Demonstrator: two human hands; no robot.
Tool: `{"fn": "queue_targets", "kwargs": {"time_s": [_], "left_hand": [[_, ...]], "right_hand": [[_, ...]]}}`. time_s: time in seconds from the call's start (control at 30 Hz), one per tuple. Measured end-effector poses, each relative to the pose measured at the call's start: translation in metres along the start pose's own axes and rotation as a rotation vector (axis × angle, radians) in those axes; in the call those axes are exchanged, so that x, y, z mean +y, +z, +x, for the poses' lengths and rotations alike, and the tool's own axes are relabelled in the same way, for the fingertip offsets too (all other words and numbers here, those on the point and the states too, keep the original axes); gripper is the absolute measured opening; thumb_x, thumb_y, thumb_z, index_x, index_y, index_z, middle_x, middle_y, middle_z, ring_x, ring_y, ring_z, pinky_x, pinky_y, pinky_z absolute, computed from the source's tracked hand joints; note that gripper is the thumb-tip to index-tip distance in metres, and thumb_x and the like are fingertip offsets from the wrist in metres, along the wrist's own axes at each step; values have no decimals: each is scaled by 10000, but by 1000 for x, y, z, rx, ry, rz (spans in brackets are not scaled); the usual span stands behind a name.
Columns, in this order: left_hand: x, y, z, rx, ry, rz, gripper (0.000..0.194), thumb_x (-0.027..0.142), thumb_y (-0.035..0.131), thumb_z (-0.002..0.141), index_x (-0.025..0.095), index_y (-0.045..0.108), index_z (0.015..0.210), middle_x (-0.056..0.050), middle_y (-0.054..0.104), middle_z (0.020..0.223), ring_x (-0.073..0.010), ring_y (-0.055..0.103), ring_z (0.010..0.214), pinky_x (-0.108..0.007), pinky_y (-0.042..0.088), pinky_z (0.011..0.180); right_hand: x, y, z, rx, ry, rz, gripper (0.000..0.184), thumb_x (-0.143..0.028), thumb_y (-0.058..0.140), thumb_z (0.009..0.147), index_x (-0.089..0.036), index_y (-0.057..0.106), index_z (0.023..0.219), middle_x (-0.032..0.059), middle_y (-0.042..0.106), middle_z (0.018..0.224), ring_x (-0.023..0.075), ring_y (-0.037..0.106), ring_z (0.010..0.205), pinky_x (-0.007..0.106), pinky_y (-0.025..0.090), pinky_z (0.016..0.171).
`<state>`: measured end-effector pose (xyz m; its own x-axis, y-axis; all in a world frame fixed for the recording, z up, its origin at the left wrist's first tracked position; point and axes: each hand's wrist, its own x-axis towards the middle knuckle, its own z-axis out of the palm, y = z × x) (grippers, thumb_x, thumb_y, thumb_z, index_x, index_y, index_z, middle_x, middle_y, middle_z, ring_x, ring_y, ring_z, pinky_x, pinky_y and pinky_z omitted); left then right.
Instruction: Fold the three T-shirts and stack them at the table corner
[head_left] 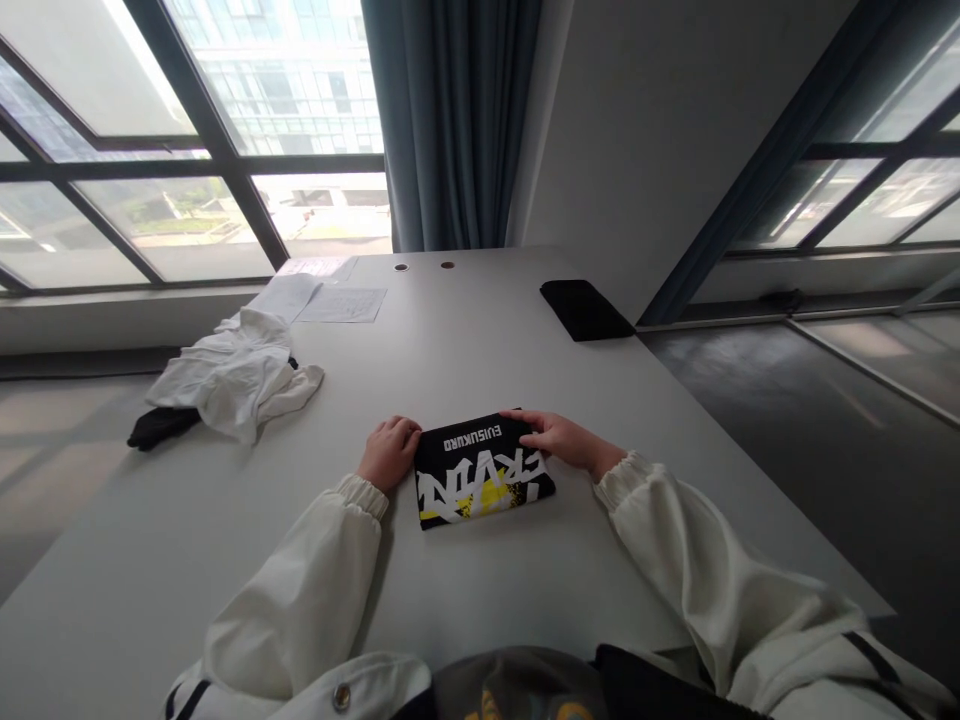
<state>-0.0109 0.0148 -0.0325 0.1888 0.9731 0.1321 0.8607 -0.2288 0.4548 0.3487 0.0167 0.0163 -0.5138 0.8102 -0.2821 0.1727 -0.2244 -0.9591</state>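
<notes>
A black T-shirt (pixel 480 470), folded into a compact rectangle with white lettering and a yellow patch on top, lies slightly askew on the white table in front of me. At its upper left corner, my left hand (pixel 390 448) has its fingers bent, with the fingertips and thumb against the edge. My right hand (pixel 556 438) grips the upper right corner, the fingers along the far edge and the thumb over the printed face. The undersides of the cloth and some fingertips are hidden.
A loose heap of white clothing (pixel 232 375) with black cloth (pixel 163 427) under it lies at the left edge of the table (pixel 450 350). Behind it are paper sheets (pixel 343 305). A folded black cloth (pixel 585 310) rests at the far right, near the wall.
</notes>
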Motion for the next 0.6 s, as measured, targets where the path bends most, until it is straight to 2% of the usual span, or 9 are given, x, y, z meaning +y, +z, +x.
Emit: {"fn": "queue_targets", "kwargs": {"time_s": [0.07, 0.23, 0.37, 0.47, 0.53, 0.6], "left_hand": [[0, 0, 0, 2, -2, 18, 232, 352, 501, 1001, 254, 702, 1063, -77, 714, 1203, -285, 629, 1147, -460, 464, 1071], [-2, 2, -1, 8, 26, 33, 242, 375, 514, 990, 248, 705, 1064, -84, 708, 1213, -286, 634, 1116, -459, 478, 1039], [-2, 3, -3, 22, 41, 31, 240, 367, 505, 986, 249, 705, 1044, -82, 713, 1195, -274, 637, 1094, -442, 484, 1020], [-1, 4, -3, 38, 36, 28, 230, 366, 505, 981, 254, 698, 1037, -80, 717, 1183, -276, 640, 1094, -442, 486, 1014], [0, 4, -4, 48, 41, 28, 221, 362, 503, 981, 257, 692, 1024, -80, 720, 1166, -274, 647, 1086, -442, 490, 1012], [0, 4, -4, 53, 49, 28, 216, 361, 498, 984, 260, 687, 1011, -80, 720, 1148, -271, 653, 1069, -439, 494, 1002]], "right_hand": [[-16, -17, 0, 13, -13, -45, 649, -272, 781, 842, -319, 638, 1473, 50, 774, 1249, 288, 771, 1027, 451, 693, 814], [-85, -78, 15, 107, -159, -393, 565, -197, 784, 812, -331, 739, 1359, 1, 806, 1139, 263, 767, 1004, 412, 648, 923], [-155, -143, 37, 335, -277, -798, 524, -141, 677, 899, -264, 704, 1407, 10, 804, 1151, 217, 749, 1003, 418, 560, 1044], [-205, -192, 50, 567, -404, -1119, 503, -96, 617, 956, -154, 651, 1454, 92, 750, 1311, 212, 690, 1117, 406, 460, 1109], [-230, -223, 57, 721, -494, -1336, 474, -93, 561, 1004, -75, 612, 1475, 162, 693, 1394, 213, 640, 1172, 385, 406, 1111], [-239, -251, 66, 813, -514, -1522, 472, -75, 490, 1039, -21, 558, 1503, 210, 638, 1445, 206, 602, 1188, 361, 381, 1072]]}}
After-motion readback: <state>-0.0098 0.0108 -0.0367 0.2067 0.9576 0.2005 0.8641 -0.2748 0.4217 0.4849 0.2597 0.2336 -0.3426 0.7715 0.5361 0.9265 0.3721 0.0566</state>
